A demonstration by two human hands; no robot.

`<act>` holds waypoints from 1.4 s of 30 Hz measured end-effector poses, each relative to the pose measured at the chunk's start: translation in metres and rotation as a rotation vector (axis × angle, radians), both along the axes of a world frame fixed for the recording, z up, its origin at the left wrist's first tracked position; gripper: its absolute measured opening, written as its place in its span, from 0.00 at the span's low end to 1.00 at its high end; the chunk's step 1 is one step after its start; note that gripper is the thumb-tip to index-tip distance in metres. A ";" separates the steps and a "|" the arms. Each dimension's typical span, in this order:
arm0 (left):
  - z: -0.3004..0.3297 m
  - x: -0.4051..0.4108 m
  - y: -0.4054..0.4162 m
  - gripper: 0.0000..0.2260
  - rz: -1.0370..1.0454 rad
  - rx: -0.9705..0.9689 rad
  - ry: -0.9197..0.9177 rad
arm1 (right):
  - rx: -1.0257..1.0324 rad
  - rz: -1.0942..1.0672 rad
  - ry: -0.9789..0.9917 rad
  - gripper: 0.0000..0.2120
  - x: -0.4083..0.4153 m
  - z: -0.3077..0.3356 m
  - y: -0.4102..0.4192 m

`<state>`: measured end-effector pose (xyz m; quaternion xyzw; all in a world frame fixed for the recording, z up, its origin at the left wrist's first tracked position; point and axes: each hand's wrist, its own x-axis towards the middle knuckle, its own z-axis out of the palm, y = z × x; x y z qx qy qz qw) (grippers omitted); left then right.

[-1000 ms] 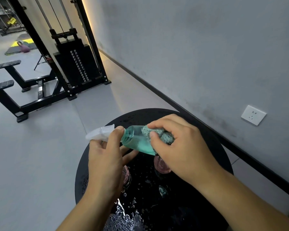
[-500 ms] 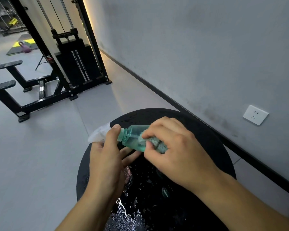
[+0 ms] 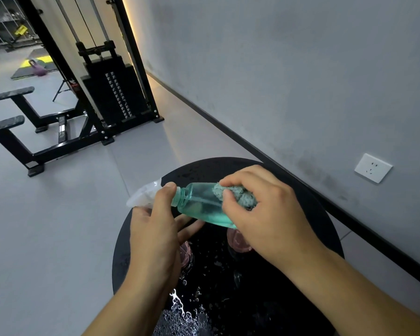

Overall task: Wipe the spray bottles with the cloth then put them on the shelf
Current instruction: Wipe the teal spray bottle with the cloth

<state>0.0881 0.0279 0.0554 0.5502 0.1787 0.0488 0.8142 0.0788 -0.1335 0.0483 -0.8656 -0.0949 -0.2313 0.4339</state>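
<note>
A teal see-through spray bottle [image 3: 200,204] with a white trigger head [image 3: 143,195] lies sideways in the air above a round black table [image 3: 325,214]. My left hand [image 3: 155,229] grips it at the neck and head. My right hand [image 3: 264,214] presses a small grey-green cloth [image 3: 238,196] against the bottle's body. Beneath the hands two pink bottles show in part, one [image 3: 238,241] under my right hand, the other [image 3: 187,255] beside my left hand. No shelf is close by.
The table top is wet, with water drops and foam [image 3: 182,314] near its front. A grey wall with a white socket [image 3: 373,168] runs on the right. A black cable weight machine [image 3: 112,93] and benches [image 3: 10,122] stand on the grey floor at the back left.
My right hand has slid the cloth back along the bottle's body toward its base, after rubbing nearer the neck half a second ago. My left hand keeps the same grip.
</note>
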 end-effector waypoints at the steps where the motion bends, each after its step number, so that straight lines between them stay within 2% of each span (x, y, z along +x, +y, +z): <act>1: -0.001 0.000 0.000 0.19 0.005 -0.001 0.008 | -0.014 0.041 0.011 0.06 -0.001 0.001 0.001; 4: -0.002 0.002 0.003 0.22 0.020 0.004 0.021 | -0.037 0.131 0.034 0.07 -0.002 0.003 0.002; 9: -0.003 0.005 0.008 0.24 0.059 -0.011 0.027 | 0.080 -0.051 0.089 0.06 0.002 0.001 -0.008; 15: -0.003 0.005 0.008 0.21 0.042 -0.018 0.028 | -0.015 0.092 0.033 0.07 -0.003 0.000 -0.002; 19: 0.000 0.007 0.012 0.10 0.067 -0.022 0.018 | -0.022 0.009 0.077 0.06 0.000 -0.003 -0.006; 22: -0.001 0.006 0.012 0.10 0.057 -0.034 0.023 | -0.004 0.014 0.041 0.06 -0.001 -0.006 -0.001; 27: -0.004 0.005 0.012 0.10 0.046 -0.038 0.035 | -0.100 0.069 -0.041 0.07 -0.005 -0.007 0.007; 32: -0.001 0.007 0.015 0.10 0.043 -0.029 0.030 | 0.020 -0.062 0.032 0.06 0.000 -0.007 -0.003; 38: -0.004 0.004 0.008 0.10 -0.026 -0.009 -0.006 | -0.021 0.019 -0.012 0.07 -0.004 -0.003 0.004; 42: -0.005 0.009 0.014 0.11 -0.012 0.001 -0.046 | 0.108 -0.080 0.111 0.06 0.001 0.000 -0.007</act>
